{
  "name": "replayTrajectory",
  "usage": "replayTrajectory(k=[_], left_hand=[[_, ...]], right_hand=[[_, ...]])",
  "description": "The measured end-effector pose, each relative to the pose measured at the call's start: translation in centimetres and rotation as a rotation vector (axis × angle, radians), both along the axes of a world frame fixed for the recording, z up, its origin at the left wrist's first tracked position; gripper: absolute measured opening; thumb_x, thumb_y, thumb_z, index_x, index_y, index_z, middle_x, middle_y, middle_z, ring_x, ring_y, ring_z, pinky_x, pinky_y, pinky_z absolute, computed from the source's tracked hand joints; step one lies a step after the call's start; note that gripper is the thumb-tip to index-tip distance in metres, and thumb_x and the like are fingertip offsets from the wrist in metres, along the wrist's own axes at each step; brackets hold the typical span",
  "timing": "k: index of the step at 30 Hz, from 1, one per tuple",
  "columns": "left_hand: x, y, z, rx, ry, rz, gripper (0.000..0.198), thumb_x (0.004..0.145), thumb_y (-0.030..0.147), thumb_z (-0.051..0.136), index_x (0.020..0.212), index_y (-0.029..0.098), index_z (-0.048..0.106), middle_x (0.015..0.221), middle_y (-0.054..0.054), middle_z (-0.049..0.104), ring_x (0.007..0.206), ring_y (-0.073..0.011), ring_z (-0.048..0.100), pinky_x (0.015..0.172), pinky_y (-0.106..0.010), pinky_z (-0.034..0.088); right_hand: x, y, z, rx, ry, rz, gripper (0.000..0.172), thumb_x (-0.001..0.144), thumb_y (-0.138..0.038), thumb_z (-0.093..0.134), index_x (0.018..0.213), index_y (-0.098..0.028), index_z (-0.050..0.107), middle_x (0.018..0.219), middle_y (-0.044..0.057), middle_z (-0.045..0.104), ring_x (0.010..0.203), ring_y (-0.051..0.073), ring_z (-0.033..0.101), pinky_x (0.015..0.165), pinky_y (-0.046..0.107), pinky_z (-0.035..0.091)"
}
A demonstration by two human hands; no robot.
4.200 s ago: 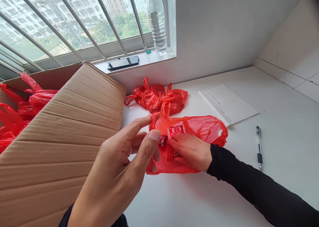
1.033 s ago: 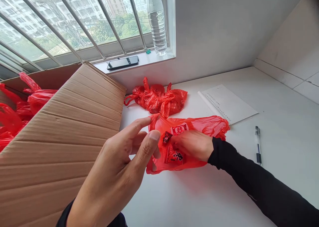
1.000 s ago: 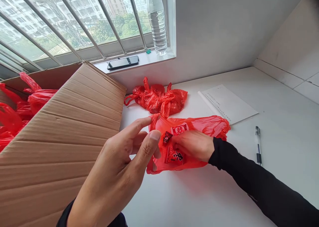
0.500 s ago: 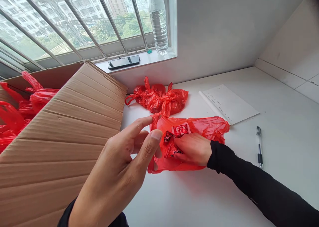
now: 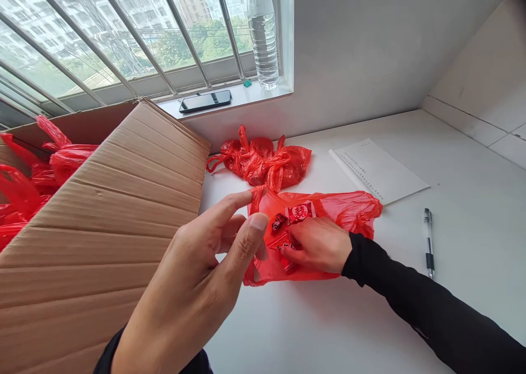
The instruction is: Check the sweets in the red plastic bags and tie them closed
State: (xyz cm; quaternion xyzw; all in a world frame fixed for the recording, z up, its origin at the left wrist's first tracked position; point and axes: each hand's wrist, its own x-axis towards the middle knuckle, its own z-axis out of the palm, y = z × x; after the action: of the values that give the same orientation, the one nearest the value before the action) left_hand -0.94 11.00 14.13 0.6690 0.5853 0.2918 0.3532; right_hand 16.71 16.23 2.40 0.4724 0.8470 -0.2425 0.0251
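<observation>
A thin red plastic bag [image 5: 267,270] lies spread on the white table with its mouth towards the left. My left hand [image 5: 205,270] has its index finger hooked through the bag's handle loop [image 5: 258,194], thumb held a little apart. Inside the bag, my right hand [image 5: 320,242] reaches in from the right, thumb and bent fingers around a red-wrapped candy [image 5: 284,241]; some fingertips are hidden. A square red packet [image 5: 301,212] with a pale printed character and a small dark red wrapped candy [image 5: 278,222] lie just beyond those fingers.
A cardboard box [image 5: 123,199] holding red bags [image 5: 74,160] stands at left. Tied red bags [image 5: 263,157] rest against the wall. A notebook [image 5: 382,168] and pen [image 5: 429,242] lie right. The sill holds a phone [image 5: 205,101] and water bottle [image 5: 263,45].
My right hand has shifted slightly among the candies, its thumb moving up and leftwards; another red wrapper now shows below it. My left hand stays hooked in the bag handle.
</observation>
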Motion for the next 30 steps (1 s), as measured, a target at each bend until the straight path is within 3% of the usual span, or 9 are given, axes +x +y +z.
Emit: replayTrajectory(k=[8,16,19,22,27,30], left_hand=[[0.1,0.1,0.2,-0.017,0.015,0.003,0.034,0.099,0.044,0.054,0.127,0.026,0.06,0.06,0.007,0.06,0.053,-0.0111,0.055,0.046,-0.018,0.048],[0.1,-0.2,0.0,-0.039,-0.012,0.014,0.036,0.098,0.045,0.056,0.129,0.027,0.06,0.063,0.006,0.062,0.057,-0.0119,0.059,0.05,-0.018,0.052],[0.2,-0.1,0.0,-0.026,-0.016,0.008,0.034,0.098,0.043,0.056,0.128,0.029,0.06,0.062,0.007,0.064,0.057,-0.0106,0.058,0.048,-0.016,0.049],[0.2,-0.1,0.1,-0.04,-0.01,-0.005,0.033,0.098,0.043,0.056,0.129,0.031,0.06,0.061,0.008,0.065,0.057,-0.0104,0.06,0.047,-0.016,0.048],[0.1,-0.2,0.2,-0.067,-0.003,-0.001,0.033,0.098,0.046,0.055,0.125,0.028,0.062,0.061,0.007,0.063,0.054,-0.0105,0.059,0.048,-0.017,0.049],[0.0,-0.2,0.2,-0.063,-0.016,-0.004,0.032,0.098,0.045,0.056,0.125,0.029,0.063,0.061,0.007,0.062,0.055,-0.0097,0.058,0.049,-0.015,0.051]], right_hand=[[-0.9,-0.3,-0.4,-0.034,-0.018,-0.065,0.038,0.088,-0.043,0.048,0.073,-0.016,0.069,0.066,0.008,0.066,0.056,0.017,0.055,0.052,0.031,0.023],[0.3,0.3,-0.5,-0.008,-0.04,0.001,0.033,0.098,-0.033,0.039,0.088,-0.018,0.067,0.086,0.01,0.072,0.075,0.023,0.066,0.06,0.032,0.033],[1.1,0.7,0.0,0.002,-0.056,0.018,0.024,0.094,-0.03,0.05,0.109,-0.019,0.064,0.096,0.01,0.073,0.087,0.026,0.067,0.066,0.033,0.036],[1.1,0.9,0.1,-0.011,-0.099,0.01,0.044,0.088,-0.024,0.059,0.131,-0.019,0.054,0.106,0.011,0.073,0.097,0.03,0.067,0.073,0.035,0.039],[0.7,1.0,-0.2,0.086,-0.084,-0.106,0.027,0.095,-0.024,0.047,0.119,-0.019,0.06,0.103,0.011,0.073,0.093,0.029,0.067,0.068,0.034,0.037],[0.9,0.9,0.1,0.075,-0.034,-0.017,0.031,0.095,-0.023,0.046,0.122,-0.022,0.059,0.098,0.009,0.073,0.086,0.026,0.068,0.063,0.032,0.034]])
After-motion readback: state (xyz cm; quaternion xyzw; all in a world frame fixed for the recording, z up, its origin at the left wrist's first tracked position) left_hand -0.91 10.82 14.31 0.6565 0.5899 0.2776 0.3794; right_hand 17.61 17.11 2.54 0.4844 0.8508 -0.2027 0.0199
